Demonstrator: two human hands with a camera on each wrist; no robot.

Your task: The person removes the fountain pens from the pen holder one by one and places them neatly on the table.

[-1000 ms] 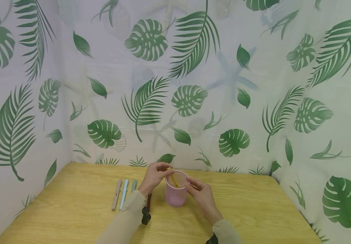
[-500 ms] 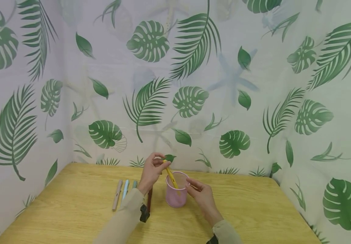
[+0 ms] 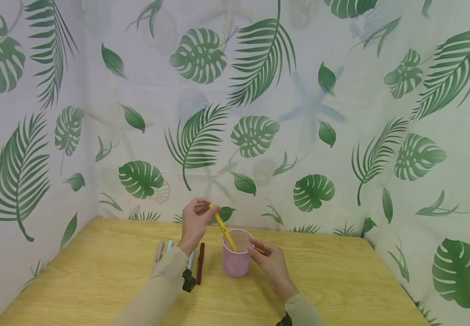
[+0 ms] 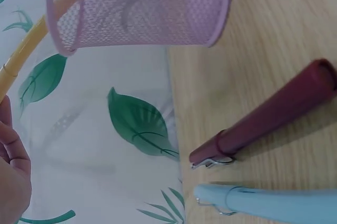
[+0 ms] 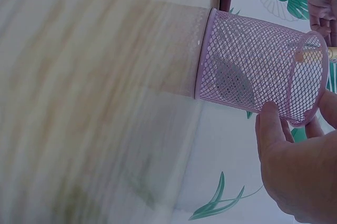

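My left hand [image 3: 194,225] pinches a yellow pen [image 3: 223,228] near its upper end. The pen slants down to the right, its lower end inside the mouth of a pink mesh pen holder [image 3: 236,264]. In the left wrist view the yellow pen [image 4: 25,50] crosses the holder's rim [image 4: 60,50]. My right hand [image 3: 273,267] holds the upper right side of the holder, which stands upright on the table. Seen from the right wrist, the fingers and thumb of that hand [image 5: 297,166] sit on both sides of the mesh near the rim.
Left of the holder lie a dark red pen [image 3: 200,263] and a light blue pen [image 3: 191,259]. Farther left, a pinkish-beige pen [image 3: 160,250] and another blue pen [image 3: 169,246] are partly behind the left sleeve. A leaf-print cloth [image 3: 255,90] hangs behind the wooden table [image 3: 341,280].
My left hand has moved up and left, drawing more of the yellow pen out of the holder. The dark red pen shows more fully now. My right hand stays at the holder.
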